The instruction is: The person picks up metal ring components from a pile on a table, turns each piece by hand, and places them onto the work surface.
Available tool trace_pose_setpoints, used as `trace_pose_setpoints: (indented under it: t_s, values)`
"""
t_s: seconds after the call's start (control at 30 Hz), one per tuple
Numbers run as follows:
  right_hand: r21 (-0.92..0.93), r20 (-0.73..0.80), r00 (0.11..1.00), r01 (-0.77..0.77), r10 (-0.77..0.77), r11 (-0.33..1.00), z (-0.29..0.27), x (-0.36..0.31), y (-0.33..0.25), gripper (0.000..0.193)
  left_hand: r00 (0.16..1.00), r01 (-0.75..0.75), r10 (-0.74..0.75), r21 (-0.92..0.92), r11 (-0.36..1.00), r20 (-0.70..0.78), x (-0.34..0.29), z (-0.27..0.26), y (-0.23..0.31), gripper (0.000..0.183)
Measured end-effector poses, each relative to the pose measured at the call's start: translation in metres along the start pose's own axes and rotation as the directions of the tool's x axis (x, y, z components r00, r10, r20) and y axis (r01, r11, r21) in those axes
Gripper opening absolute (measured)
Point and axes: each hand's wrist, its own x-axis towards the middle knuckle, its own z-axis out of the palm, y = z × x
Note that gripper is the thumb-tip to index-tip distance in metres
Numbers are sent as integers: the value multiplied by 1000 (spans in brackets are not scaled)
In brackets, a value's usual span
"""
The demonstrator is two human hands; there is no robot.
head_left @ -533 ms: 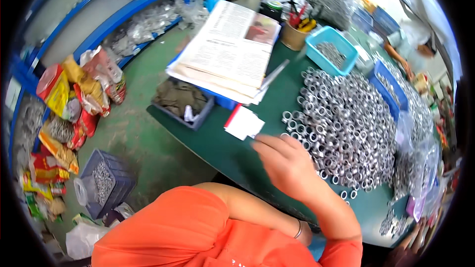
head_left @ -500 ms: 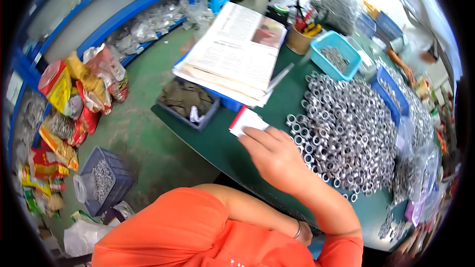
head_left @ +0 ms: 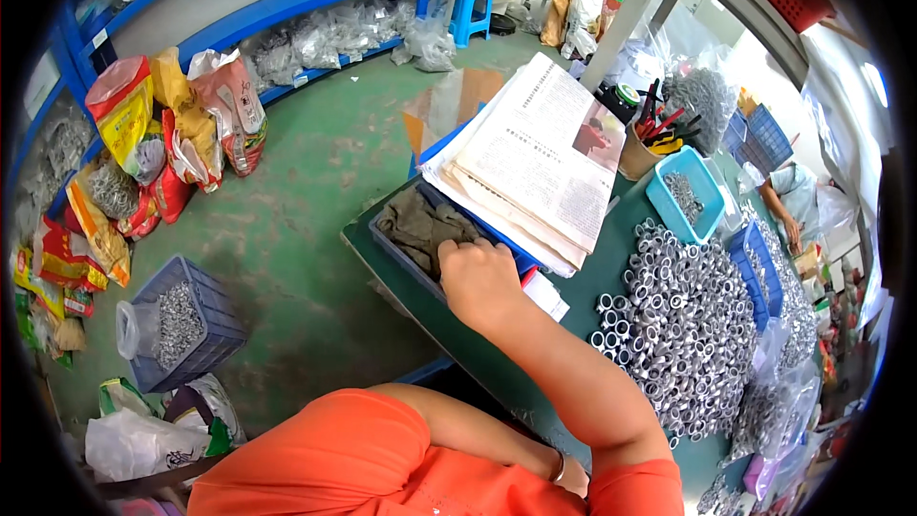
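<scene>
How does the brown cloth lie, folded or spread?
Neither: the brown cloth lies crumpled in the grey tray, its surface creased; the right hand partly hides it.

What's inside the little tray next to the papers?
A crumpled brown cloth lies in the tray. The right hand covers part of it; what's under the hand or cloth can't be seen.

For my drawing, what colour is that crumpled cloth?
The crumpled cloth is dull olive-brown, clearest in the head view.
</scene>
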Motion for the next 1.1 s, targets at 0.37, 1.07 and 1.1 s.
trace_pose_setpoints:
  t_s: [0.37,1.07,1.1]
  values:
    - [124,244,968,35,-65,992,-8,15,6,13,1000,-1,1,-18,1000,13,-6,-7,2,32]
    - [-70,42,980,195,-193,978,7,9,11,10,999,25,-24,-45,999,38,-10,-11,5,30]
    - [-68,43,980,199,-196,978,7,8,12,10,999,27,-25,-46,999,35,-11,-12,4,30]
